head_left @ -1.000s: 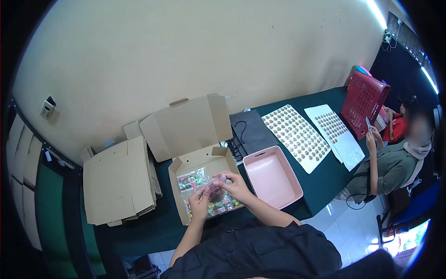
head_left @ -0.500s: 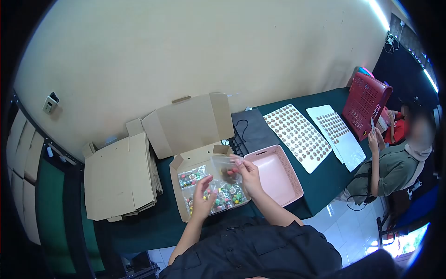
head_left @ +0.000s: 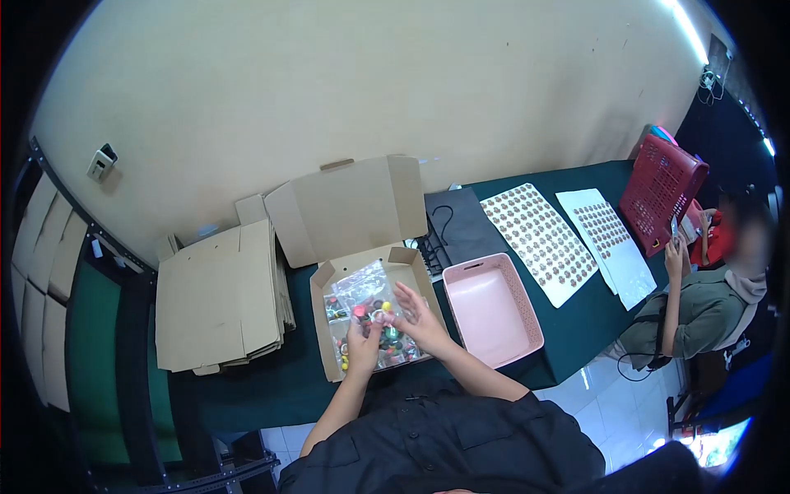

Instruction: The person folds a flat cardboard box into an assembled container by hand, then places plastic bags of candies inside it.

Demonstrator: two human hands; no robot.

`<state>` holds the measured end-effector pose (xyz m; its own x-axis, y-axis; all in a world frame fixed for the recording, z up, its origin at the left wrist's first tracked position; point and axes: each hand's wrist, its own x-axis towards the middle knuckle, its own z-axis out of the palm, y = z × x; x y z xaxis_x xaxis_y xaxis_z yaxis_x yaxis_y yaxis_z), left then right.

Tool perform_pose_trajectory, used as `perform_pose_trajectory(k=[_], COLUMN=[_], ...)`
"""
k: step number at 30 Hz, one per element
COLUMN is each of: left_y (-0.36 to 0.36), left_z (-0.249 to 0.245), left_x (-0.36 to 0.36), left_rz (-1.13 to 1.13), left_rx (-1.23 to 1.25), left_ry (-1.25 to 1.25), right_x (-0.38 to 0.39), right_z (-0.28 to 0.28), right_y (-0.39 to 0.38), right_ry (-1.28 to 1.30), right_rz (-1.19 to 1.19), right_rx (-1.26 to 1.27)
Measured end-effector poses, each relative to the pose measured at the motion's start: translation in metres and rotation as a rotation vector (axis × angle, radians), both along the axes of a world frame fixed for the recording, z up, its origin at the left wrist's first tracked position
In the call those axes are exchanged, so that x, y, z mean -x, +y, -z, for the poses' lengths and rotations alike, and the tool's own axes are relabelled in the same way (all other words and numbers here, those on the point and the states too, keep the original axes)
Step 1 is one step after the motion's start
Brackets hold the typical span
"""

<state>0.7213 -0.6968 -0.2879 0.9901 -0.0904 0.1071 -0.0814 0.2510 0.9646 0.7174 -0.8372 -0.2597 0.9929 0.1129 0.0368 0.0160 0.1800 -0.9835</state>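
Over the open cardboard box (head_left: pixel 409 262) on the table (head_left: pixel 271 387), the left hand (head_left: pixel 362 339) pinches the lower edge of a clear plastic bag (head_left: pixel 362 286) between its fingers. It holds the bag just above the small coloured packets (head_left: pixel 387 352) inside the box. The right hand (head_left: pixel 418 319) is beside the bag, fingers loosely spread; whether it touches I cannot tell. A pink basket (head_left: pixel 527 317) sits right of the box, flat cardboard sheets (head_left: pixel 218 305) left of it.

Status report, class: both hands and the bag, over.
Left hand gripping clear bag over open box. Right hand open beside it. Pink basket alongside, apart.
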Motion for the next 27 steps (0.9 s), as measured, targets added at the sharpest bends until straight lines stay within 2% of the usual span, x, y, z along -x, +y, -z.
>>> perform_pose_trajectory(k=[1, 2, 4, 6, 8, 11, 14, 15, 16, 18, 19, 20, 22, 24, 26, 27], left_y=[-0.002, -0.001, 0.0, 0.003, 0.01, 0.007, 0.0, -0.008, -0.007, -0.003, 0.003, 0.004, 0.001, 0.001, 0.001, 0.006], left_z=[-0.001, -0.004, -0.008, -0.002, 0.0, 0.025, -0.001, -0.01, -0.014, -0.017, -0.004, 0.008, -0.01, 0.004, 0.012, 0.012], left_x=[0.002, 0.002, 0.002, 0.003, 0.006, 0.003, 0.013, 0.012, 0.015, 0.021, 0.018, 0.019, 0.025, 0.018, 0.012, 0.01], left_rz=[0.035, 0.033, 0.14, 0.107, 0.174, 0.142, 0.159, 0.147, 0.146, 0.378, 0.395, 0.392, 0.495, 0.412, 0.202, 0.187], left_rx=[0.027, 0.027, 0.111, 0.057, 0.053, 0.115, 0.1, 0.05, 0.051, -0.038, -0.27, -0.269, -0.179, -0.225, 0.005, 0.02], left_ry=[-0.028, -0.025, 0.043, -0.004, 0.166, 0.148, 0.147, 0.046, 0.047, 0.137, 0.096, 0.095, 0.129, 0.072, 0.08, 0.17], right_x=[0.001, 0.0, -0.002, -0.001, -0.007, -0.002, 0.002, 0.003, 0.001, -0.007, -0.01, -0.011, -0.011, -0.008, -0.003, 0.002], right_z=[0.003, 0.006, 0.003, 0.007, 0.025, 0.007, -0.003, -0.004, -0.002, 0.008, 0.011, 0.011, 0.005, 0.003, 0.01, 0.006], right_y=[0.005, 0.003, -0.001, -0.004, -0.014, -0.011, -0.01, -0.01, -0.011, -0.018, -0.024, -0.033, -0.045, -0.049, -0.053, -0.05], right_ry=[-0.038, -0.035, 0.158, 0.131, 0.191, 0.219, 0.195, 0.154, 0.156, 0.126, 0.127, 0.127, 0.155, 0.172, -0.059, -0.059], right_rz=[-0.045, -0.047, -0.222, -0.185, -0.22, -0.171, -0.131, -0.105, -0.107, 0.041, 0.083, 0.081, 0.095, 0.075, -0.099, -0.143], right_rx=[-0.112, -0.112, -0.278, -0.255, -0.167, -0.112, -0.067, -0.074, -0.074, -0.181, -0.18, -0.18, -0.038, -0.075, 0.261, 0.312])
